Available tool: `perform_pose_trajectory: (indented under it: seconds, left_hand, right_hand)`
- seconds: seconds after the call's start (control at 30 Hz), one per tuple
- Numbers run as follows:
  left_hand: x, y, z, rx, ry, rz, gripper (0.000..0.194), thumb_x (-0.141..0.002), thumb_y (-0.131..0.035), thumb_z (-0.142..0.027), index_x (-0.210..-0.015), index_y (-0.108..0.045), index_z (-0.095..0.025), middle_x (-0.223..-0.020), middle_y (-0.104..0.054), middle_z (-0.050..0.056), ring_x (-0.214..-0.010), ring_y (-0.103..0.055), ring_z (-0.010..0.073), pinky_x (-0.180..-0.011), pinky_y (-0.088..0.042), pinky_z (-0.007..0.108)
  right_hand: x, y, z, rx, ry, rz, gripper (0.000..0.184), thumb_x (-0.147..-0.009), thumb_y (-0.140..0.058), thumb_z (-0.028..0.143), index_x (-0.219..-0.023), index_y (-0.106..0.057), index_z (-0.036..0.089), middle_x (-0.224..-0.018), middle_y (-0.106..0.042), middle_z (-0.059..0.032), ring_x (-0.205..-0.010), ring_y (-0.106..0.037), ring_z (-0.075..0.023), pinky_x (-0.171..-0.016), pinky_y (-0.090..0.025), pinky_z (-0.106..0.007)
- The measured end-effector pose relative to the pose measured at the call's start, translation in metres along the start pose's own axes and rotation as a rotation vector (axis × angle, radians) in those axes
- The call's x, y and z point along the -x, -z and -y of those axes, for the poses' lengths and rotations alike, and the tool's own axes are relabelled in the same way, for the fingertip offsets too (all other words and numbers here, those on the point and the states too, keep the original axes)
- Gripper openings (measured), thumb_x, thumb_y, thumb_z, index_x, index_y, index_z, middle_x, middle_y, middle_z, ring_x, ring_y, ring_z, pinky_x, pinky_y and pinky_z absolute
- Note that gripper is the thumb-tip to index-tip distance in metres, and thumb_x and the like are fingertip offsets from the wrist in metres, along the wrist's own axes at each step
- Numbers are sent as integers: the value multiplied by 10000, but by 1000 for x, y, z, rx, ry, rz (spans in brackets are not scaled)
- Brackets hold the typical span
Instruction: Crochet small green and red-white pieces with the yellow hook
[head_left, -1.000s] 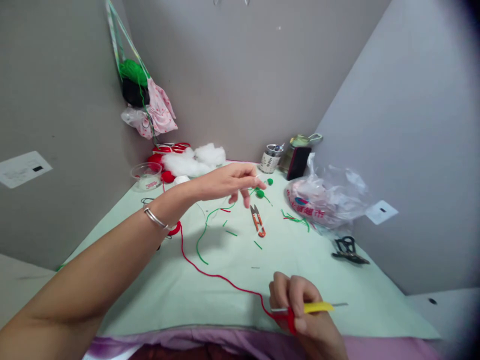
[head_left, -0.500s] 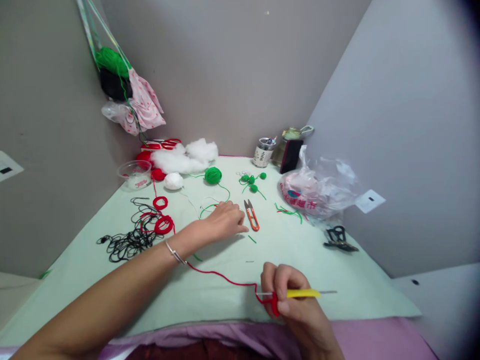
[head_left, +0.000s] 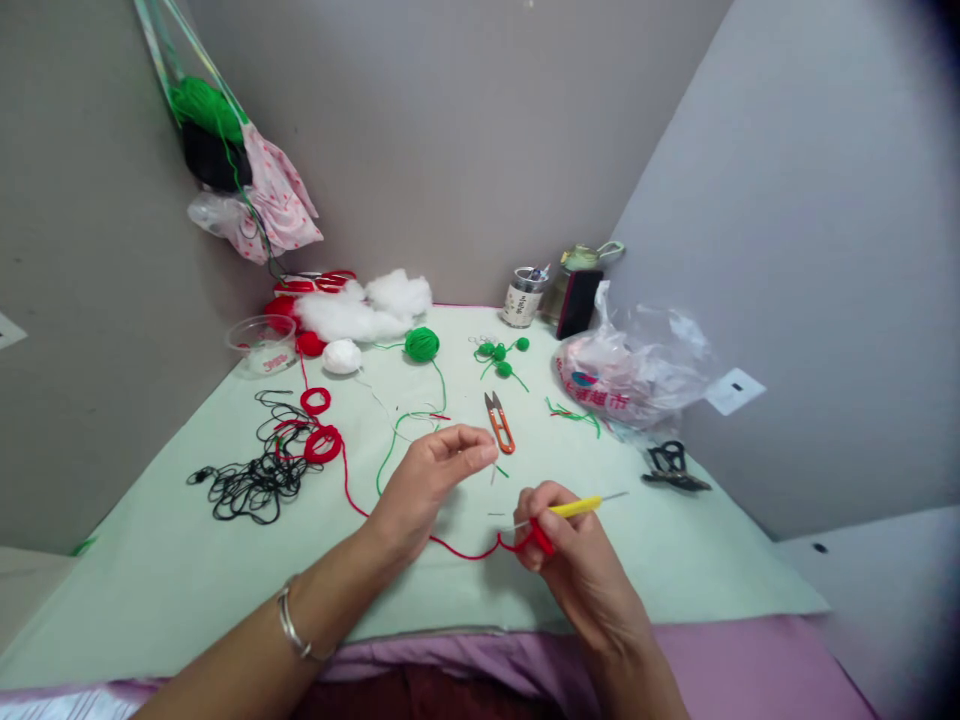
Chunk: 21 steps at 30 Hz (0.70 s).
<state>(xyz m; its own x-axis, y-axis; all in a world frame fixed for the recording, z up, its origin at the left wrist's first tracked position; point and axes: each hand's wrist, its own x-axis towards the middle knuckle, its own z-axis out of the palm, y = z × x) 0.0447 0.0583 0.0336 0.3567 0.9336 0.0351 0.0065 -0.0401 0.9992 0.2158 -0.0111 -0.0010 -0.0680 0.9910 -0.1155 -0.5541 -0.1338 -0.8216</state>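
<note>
My left hand is closed in a pinch above the middle of the table, with a small thin pale piece sticking down from the fingertips; its kind is too small to tell. In my right hand are a yellow-handled crochet hook and a small red crocheted piece, partly hidden by the fingers. A strand of red yarn leads from that piece leftward, under my left hand. Just beyond my left fingertips lie orange thread snips. A thin grey needle-like bit rests between the hands.
Tangled black cord and red yarn rings lie at left. Behind are white stuffing, a green yarn ball and small green balls. A plastic bag, a phone and a black claw clip sit at right.
My left hand came back from the far side of the table toward my right hand, now pinching a small pale piece. My right hand rose slightly, tilting the crochet hook. The view shifted.
</note>
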Motion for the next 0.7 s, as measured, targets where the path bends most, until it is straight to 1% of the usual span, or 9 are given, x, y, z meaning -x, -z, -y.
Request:
perform_pose_trajectory:
  seconds: [0.07,0.13,0.2,0.33,0.43,0.5,0.53,0.6,0.7]
  left_hand:
    - [15,-7,1,190,0,-86,207,-857,-752,-378,-774,-661,-211,-951,-679,37,-999,-623,218,-952,-469,331]
    - [25,-11,4,248,-22,-117,175,-841,-785,-325,-749,-685,-214,-947,-660,28,-1005,-615,218,-980,-449,333]
    - [29,-13,7,217,-46,-116,152,-843,-792,-313,-757,-712,-217,-958,-662,30,-1005,-612,222,-1003,-436,345]
    - [29,-8,14,147,-46,-104,150,-850,-779,-296,-758,-699,-210,-955,-665,38,-984,-611,219,-975,-456,350]
    - [32,-2,14,202,1,-158,190,-909,-745,-360,-827,-662,-210,-1002,-647,33,-926,-630,194,-874,-529,331]
    - [36,1,10,265,17,-180,247,-965,-687,-451,-903,-653,-213,-1108,-630,53,-949,-652,200,-807,-588,330]
    - [39,2,8,283,9,-160,280,-979,-664,-491,-942,-656,-214,-1172,-618,71,-1002,-663,219,-799,-616,343]
    - [45,3,4,297,-31,-73,317,-982,-657,-530,-1026,-668,-216,-1293,-586,107,-1145,-659,271,-847,-649,389]
    - [48,0,1,342,-100,28,295,-1012,-637,-501,-1141,-675,-239,-1420,-564,118,-1315,-613,309,-1016,-605,455]
  right_hand:
    - [-2,-7,0,50,-10,-21,346,-713,-960,423,-829,-728,194,-613,-619,42,-477,-499,-74,-500,-398,-222]
    - [-4,-14,0,116,-3,-40,373,-708,-957,444,-883,-754,185,-592,-623,42,-478,-505,-85,-505,-408,-235]
    - [-4,-20,0,186,-4,-41,376,-712,-946,465,-864,-774,168,-567,-616,36,-494,-520,-96,-519,-415,-245]
    - [-3,-26,1,254,-11,-70,376,-703,-939,487,-710,-746,165,-541,-618,17,-511,-532,-111,-533,-416,-261]
    - [-3,-25,2,255,-39,-93,382,-690,-944,488,-711,-735,169,-523,-607,25,-484,-507,-103,-521,-398,-261]
    - [-2,-24,3,251,-65,-82,392,-673,-953,492,-725,-739,168,-509,-595,31,-462,-487,-96,-506,-382,-259]
    - [-1,-23,4,249,-75,-69,395,-665,-957,493,-727,-742,167,-502,-591,32,-453,-481,-95,-497,-374,-258]
    - [1,-23,4,248,-82,-44,392,-667,-956,492,-722,-743,168,-503,-592,29,-452,-486,-99,-489,-368,-257]
    - [6,-23,2,255,-61,-43,369,-689,-949,475,-717,-742,170,-524,-606,22,-474,-500,-101,-498,-374,-251]
